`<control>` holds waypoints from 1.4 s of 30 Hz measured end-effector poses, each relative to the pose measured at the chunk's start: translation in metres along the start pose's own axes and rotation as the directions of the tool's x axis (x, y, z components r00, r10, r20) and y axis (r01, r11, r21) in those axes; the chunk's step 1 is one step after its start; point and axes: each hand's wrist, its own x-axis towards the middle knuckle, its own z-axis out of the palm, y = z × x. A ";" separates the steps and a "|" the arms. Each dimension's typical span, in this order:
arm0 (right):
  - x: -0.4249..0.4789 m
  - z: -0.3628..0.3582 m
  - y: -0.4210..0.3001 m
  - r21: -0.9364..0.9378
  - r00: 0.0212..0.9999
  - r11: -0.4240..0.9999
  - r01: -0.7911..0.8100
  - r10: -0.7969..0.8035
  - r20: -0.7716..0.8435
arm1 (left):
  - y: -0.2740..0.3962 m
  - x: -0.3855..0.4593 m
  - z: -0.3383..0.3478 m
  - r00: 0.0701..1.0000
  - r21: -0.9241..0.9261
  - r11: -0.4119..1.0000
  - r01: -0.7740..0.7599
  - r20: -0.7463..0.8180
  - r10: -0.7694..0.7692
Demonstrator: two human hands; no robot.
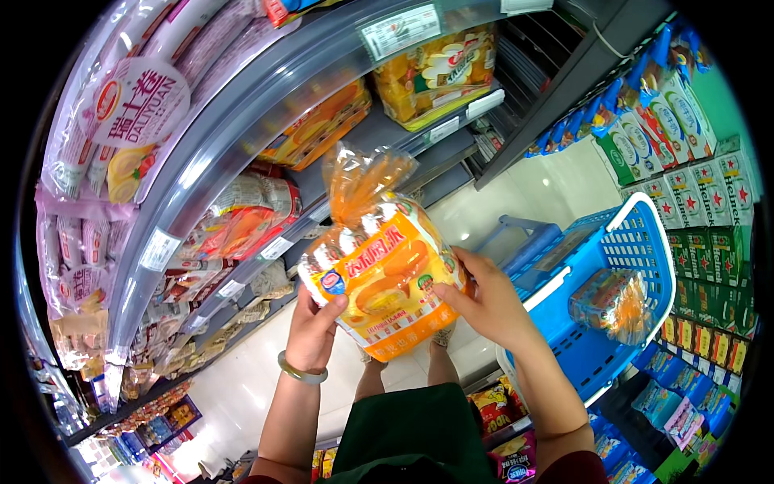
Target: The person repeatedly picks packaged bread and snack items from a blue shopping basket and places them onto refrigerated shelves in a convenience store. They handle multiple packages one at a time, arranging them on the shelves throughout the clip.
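Between my two hands is a clear plastic bag of packaged bread cakes [387,278] with an orange and yellow printed front, its gathered top pointing up and away from me. My left hand [313,330] grips the bag's left side, thumb on the printed front. On the right side, my right hand [490,296] holds it with the thumb laid across the front. To the right stands a blue plastic shopping basket [544,327] with white handles. A similar tied bag of packaged cakes [609,302] lies inside it.
Ahead and left run grey store shelves [199,175] stocked with bagged snacks [115,121]. Another orange package [320,124] and a yellow package [438,75] sit on a shelf. Stacked beer cartons [704,193] stand at the right. Pale floor tiles [254,387] lie below.
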 end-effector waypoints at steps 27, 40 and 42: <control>0.150 0.010 -0.037 -0.069 0.846 0.883 0.465 -0.466 -0.260 | 0.064 0.086 0.040 0.823 0.042 0.823 -0.567 -0.028 0.568; 0.168 0.036 -0.046 -0.010 0.766 0.844 0.537 -0.492 -0.415 | 0.073 0.111 0.044 0.682 0.050 0.682 -0.730 -0.007 0.731; 0.174 0.043 -0.038 -0.110 0.786 0.870 0.481 -0.483 -0.385 | 0.070 0.115 0.043 0.675 0.125 0.670 -0.732 -0.007 0.738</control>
